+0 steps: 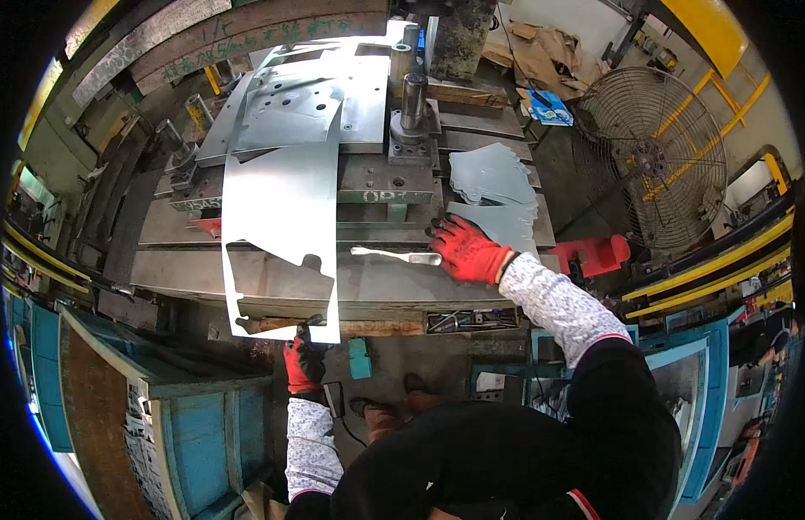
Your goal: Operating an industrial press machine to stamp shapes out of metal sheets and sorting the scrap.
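My left hand point(303, 357), in a red and black glove, grips the near edge of a long sheet-metal strip point(281, 208) with a large cut-out hole in it. The strip reaches from the press die point(368, 95) down past the bed's front edge. My right hand point(466, 248), in a red glove, rests flat on the press bed, touching the end of a small bright metal tool point(395, 255). Just beyond that hand lies a stack of cut sheet-metal blanks point(493, 186).
Two steel guide posts point(412, 100) stand on the die. A blue metal bin point(151, 416) stands at my left, a big wire-guard fan point(654, 156) at the right. A red block point(597, 254) sits by the bed. Yellow rails curve along both sides.
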{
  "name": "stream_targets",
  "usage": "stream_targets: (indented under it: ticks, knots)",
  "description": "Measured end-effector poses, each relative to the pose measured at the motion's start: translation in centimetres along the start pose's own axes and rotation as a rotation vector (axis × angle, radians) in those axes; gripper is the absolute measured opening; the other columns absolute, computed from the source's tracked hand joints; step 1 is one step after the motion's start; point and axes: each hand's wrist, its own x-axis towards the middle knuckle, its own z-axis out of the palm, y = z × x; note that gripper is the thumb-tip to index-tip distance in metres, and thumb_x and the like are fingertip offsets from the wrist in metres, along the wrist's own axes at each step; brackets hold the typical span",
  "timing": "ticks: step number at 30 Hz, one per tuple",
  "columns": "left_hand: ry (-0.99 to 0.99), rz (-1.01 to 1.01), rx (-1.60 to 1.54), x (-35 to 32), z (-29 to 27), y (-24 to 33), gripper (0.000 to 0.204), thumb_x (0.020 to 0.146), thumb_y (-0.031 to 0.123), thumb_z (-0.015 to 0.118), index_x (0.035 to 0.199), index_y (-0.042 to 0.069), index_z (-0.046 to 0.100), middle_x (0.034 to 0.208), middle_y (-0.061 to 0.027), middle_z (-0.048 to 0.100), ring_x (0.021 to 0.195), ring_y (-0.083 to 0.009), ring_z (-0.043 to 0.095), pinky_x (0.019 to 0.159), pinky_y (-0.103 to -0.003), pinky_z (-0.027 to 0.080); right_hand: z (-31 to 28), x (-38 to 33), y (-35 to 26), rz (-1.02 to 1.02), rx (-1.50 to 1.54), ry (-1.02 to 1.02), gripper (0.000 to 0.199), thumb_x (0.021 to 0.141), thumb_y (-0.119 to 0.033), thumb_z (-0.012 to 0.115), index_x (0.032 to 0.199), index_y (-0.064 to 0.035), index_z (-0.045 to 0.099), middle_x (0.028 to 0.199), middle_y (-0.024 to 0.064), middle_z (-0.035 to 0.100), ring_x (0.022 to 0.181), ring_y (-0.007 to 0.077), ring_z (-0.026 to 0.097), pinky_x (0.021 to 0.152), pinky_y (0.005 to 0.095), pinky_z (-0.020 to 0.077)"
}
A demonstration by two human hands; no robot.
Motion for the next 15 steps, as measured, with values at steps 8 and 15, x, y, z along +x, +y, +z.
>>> stream_targets:
  ticks: [8,15]
  knots:
    - [-0.026,0.166,0.332,0.5,5.6,3.9,0.035,0.093,0.03,0.034,0.086,0.005,0.058,0.052,0.0023,0.047,0.042,-0.0093,0.041,0.041,-0.025,0.032,0.6,-2.4,0.4,0.071,0.159,-0.033,0.035,0.065,-0.016,0.058,0.096,-0.0009,0.054,0.101,0.0164,0.054,0.097,0.0308,0.049,0.09,0.0409,0.0369]
    - [-0.107,-0.044,0.179,2.3,5.6,2.3,0.044,0.09,0.041,0.04,0.11,0.004,0.054,0.073,0.0002,0.055,0.052,-0.0065,0.046,0.048,-0.02,0.039,0.6,-4.5,-0.1,0.208,0.225,-0.138,0.041,0.067,-0.017,0.058,0.104,-0.0012,0.051,0.111,0.0198,0.05,0.106,0.037,0.044,0.092,0.0434,0.0362]
